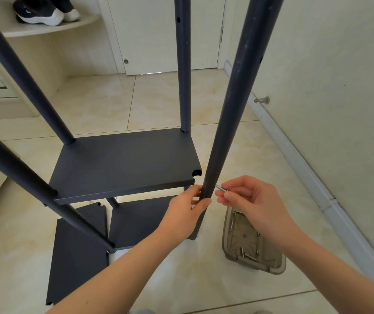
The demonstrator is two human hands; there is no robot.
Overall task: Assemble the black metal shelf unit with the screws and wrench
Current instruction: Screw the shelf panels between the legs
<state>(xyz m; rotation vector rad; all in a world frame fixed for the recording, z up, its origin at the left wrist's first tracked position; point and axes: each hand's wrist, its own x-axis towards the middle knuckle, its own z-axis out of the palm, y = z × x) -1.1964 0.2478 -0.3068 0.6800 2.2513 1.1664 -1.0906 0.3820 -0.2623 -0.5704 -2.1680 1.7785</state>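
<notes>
A black metal shelf unit stands on the tiled floor with several round posts. Its upper shelf board [122, 162] has a notched corner just left of the near right post [231, 114]. My left hand [188, 209] grips that post below the board. My right hand [247, 196] pinches a silver screw [221, 188] whose tip touches the post's right side. A lower shelf board [140, 223] sits beneath. I see no wrench.
A grey plastic tray [252, 243] with several screws lies on the floor to the right of the post. A loose black board [77, 257] lies flat at lower left. A white wall with a doorstop [261, 100] is to the right; shoes [43, 10] sit on a corner shelf.
</notes>
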